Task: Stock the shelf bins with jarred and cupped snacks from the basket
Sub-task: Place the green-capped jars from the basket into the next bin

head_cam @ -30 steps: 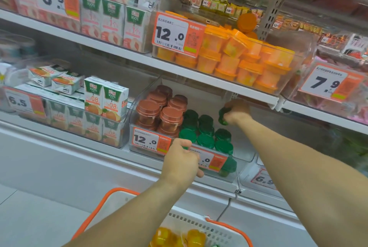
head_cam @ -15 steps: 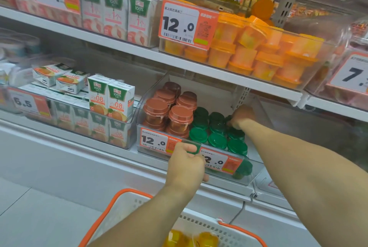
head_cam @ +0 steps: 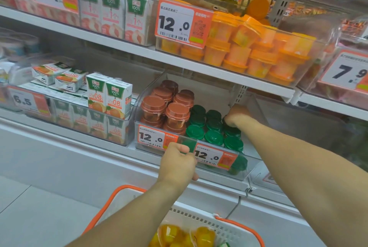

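1. Two hands at one clear bin [head_cam: 245,169] on the lower shelf. Left hand [head_cam: 177,164] has its fingers curled over the bin's front lip, between the two "12.0" price tags [head_cam: 153,137], apparently steadying it.
2. Right hand [head_cam: 237,115] is deep at the bin's back right, fingers curled downward onto a green-lidded cup [head_cam: 232,130]. Fingertips are hidden behind the knuckles, so cannot tell whether they pinch the lid or only rest on it.
3. Green-lidded cups [head_cam: 214,137] fill the right part of the bin in tight rows; one lies tipped against the front wall at the right corner. Brown-lidded cups [head_cam: 177,116] are stacked two high on the left part.
4. Basket [head_cam: 229,224] sits below, near the body, with yellow cups [head_cam: 205,236] left to stock.
5. Handling, judged: cups look like rigid plastic with snap lids, small, moderately weighty if filled. Smooth sides are probably slippery.
6. Best hold, judged: from above, thumb and fingers around the lid rim, since neighbours block the sides.
7. Risk, judged: nudging the packed rows could topple a cup; the brown stacks look least stable.
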{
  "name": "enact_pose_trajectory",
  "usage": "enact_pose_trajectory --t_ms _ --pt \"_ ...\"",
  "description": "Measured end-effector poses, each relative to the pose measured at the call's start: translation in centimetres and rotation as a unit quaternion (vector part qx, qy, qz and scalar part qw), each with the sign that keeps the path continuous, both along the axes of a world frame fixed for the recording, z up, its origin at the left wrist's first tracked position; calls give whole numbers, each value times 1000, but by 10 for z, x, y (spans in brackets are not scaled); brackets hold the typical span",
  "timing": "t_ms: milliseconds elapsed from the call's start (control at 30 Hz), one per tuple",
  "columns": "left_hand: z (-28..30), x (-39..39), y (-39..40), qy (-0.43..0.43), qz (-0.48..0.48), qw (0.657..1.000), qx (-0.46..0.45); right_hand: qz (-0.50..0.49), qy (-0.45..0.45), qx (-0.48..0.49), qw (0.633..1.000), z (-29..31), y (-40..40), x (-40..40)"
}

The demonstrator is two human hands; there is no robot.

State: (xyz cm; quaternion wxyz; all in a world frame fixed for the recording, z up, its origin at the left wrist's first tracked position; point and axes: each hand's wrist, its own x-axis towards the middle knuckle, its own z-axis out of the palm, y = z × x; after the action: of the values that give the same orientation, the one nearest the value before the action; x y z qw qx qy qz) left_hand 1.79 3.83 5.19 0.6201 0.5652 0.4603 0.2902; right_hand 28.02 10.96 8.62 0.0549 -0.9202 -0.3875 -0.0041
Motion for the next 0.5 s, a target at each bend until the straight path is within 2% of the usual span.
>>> enact_pose_trajectory --t_ms 100,167,200,233,300,333,367,433,500 --pt "-7 -1 2 34 -12 999 7 67 -50 8 996 18 -29 -28" --pt "-16 -2 3 93 -59 994 18 152 -81 65 983 24 -60 -55" --pt "-22 -4 5 137 -99 985 26 217 -116 106 963 25 -78 -72" --pt "-29 -7 6 187 -148 971 36 300 -162 148 929 24 -98 -90" --pt "-43 -15 4 307 -252 915 74 462 -204 192 841 13 -137 -125" --pt "-50 -20 1 370 -295 875 102 514 -190 190 815 -1 -155 -138" --pt "-58 -24 -3 427 -327 833 131 542 -160 170 808 -18 -169 -148" --pt "-76 -35 -13 506 -363 765 164 540 -88 97 831 -63 -190 -164" --pt "-104 -46 -24 551 -382 720 181 478 -22 -20 878 -114 -205 -174"
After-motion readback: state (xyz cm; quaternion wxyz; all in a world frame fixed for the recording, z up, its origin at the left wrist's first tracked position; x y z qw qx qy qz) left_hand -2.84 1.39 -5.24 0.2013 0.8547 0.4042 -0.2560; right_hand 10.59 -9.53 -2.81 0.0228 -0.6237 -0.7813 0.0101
